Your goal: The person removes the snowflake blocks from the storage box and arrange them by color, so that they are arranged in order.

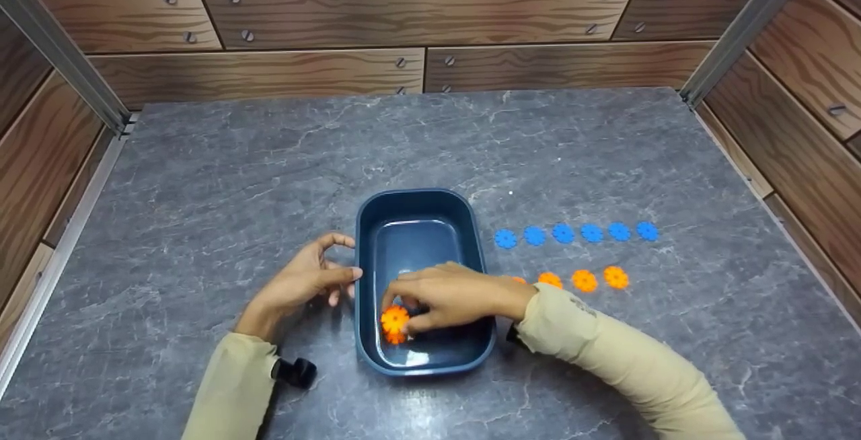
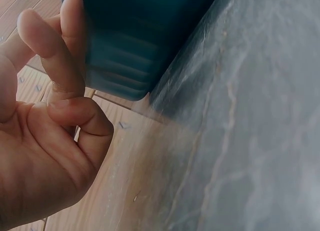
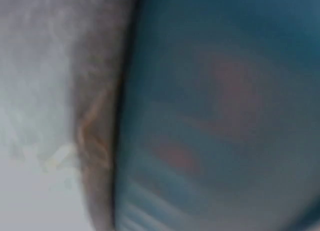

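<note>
A deep dark blue tub (image 1: 424,238) stands on the table, its long side running away from me. My left hand (image 1: 313,275) is at its left side, thumb and forefinger touching near the rim, other fingers loosely bent. In the left wrist view, that hand (image 2: 60,126) shows beside the outer wall of the tub (image 2: 125,46). My right hand (image 1: 444,295) reaches inside the tub and pinches an orange notched disc (image 1: 395,319) between thumb and forefinger. More orange shows just below that disc. The right wrist view is blurred by the tub's wall (image 3: 200,116); no fingers show there.
Right of the tub lies a row of several blue notched discs (image 1: 563,233). Nearer me is a row of orange discs (image 1: 584,281), partly hidden by the right wrist. Wood-patterned walls (image 1: 417,9) enclose the grey marbled table (image 1: 269,157) at the back and sides.
</note>
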Tool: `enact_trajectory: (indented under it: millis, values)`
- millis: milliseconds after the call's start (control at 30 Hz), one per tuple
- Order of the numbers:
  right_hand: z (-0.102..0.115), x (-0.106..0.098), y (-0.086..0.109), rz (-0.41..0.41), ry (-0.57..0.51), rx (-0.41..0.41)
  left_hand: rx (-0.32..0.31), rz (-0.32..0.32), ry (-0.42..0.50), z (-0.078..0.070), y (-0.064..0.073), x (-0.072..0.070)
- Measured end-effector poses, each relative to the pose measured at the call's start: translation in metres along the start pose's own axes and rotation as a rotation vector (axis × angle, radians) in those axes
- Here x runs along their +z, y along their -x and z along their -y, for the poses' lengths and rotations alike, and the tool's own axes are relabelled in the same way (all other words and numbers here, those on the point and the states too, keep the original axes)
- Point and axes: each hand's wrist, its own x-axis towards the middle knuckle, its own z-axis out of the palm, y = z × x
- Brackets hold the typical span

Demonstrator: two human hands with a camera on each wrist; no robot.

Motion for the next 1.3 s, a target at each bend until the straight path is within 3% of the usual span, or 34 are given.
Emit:
enact_trajectory:
  millis: [533, 867, 1300]
  values:
    - [-0.026, -0.032, 0.052, -0.197, -0.076, 0.072, -0.014, -0.008, -0.008, 0.0, 0.0, 0.001]
    - [-0.046, -0.05, 0.094, -0.262, -0.156, 0.169, -0.019, -0.014, -0.014, 0.0, 0.0, 0.0]
    - [-0.079, -0.051, 0.149, -0.359, -0.18, 0.279, -0.011, -0.011, -0.004, 0.002, 0.001, 0.0]
